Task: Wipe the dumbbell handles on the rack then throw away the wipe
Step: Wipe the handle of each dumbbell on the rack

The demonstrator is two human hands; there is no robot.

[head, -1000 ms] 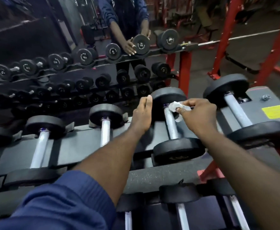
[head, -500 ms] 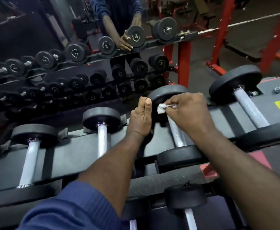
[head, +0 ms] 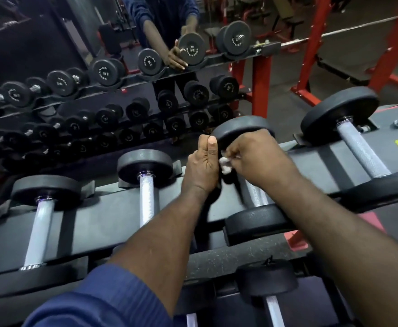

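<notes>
The right hand (head: 254, 161) pinches a crumpled white wipe (head: 225, 165) at the far end of a dumbbell handle (head: 255, 197) on the rack (head: 99, 213). The left hand (head: 201, 166) sits just beside it, fingers curled, thumb up — whether it holds anything, I cannot tell.

The room is dim and lit from overhead. Against the dark grey steel rack (head: 94, 208), the knurled chrome dumbbell handles (head: 363, 149) shine pale, with a violet glint at their collars. Behind the rack, the wall mirror (head: 80, 43) is murky and its reflections are grainy. Over the rack, my right hand (head: 257, 159) and the crumpled white wipe (head: 225, 165) it pinches are smeared with blur. The wide lens bows the rack's rails and, right of it, the red steel frame (head: 311, 55). Below the rack, my blue ribbed sleeve (head: 94, 303) looks soft.
</notes>
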